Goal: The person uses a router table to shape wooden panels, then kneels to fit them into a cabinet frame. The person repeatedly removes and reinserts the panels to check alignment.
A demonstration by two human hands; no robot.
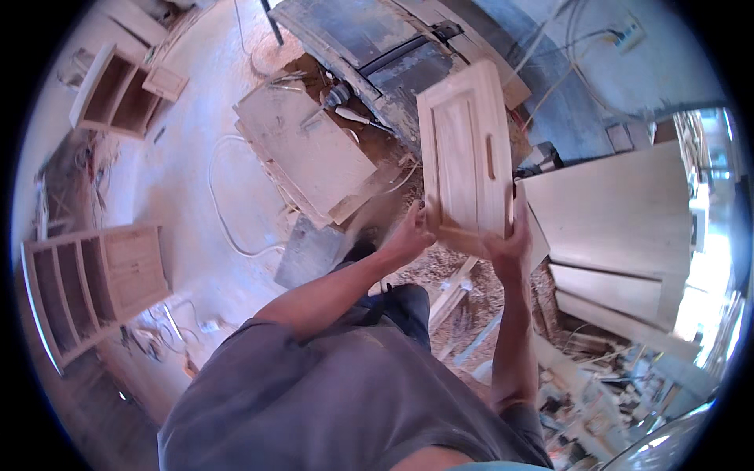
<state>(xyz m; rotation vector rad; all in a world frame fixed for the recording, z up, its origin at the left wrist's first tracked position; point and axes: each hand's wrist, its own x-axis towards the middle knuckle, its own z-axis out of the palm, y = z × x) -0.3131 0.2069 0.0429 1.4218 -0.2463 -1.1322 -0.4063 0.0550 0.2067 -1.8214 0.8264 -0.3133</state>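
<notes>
Between my two hands I hold a pale wooden cabinet door [458,157]. It has a framed panel in the middle and a long narrow slot in its right-hand stile. My left hand [411,235] grips the lower left corner, fingers closed on the edge. Around the lower right corner my right hand [510,239] is wrapped, with the thumb on the front face. The door tilts up and away from me, its far end in front of a worn machine table [393,78]. Parts of the fingers behind the door are hidden.
Stacked boards [306,149] lie left of the door, with a power drill [338,96] beside them. Large pale panels [616,212] lean at right, above wood scraps [605,400]. Shelved cabinets [86,286] stand at far left. A white hose [216,200] curves over the floor.
</notes>
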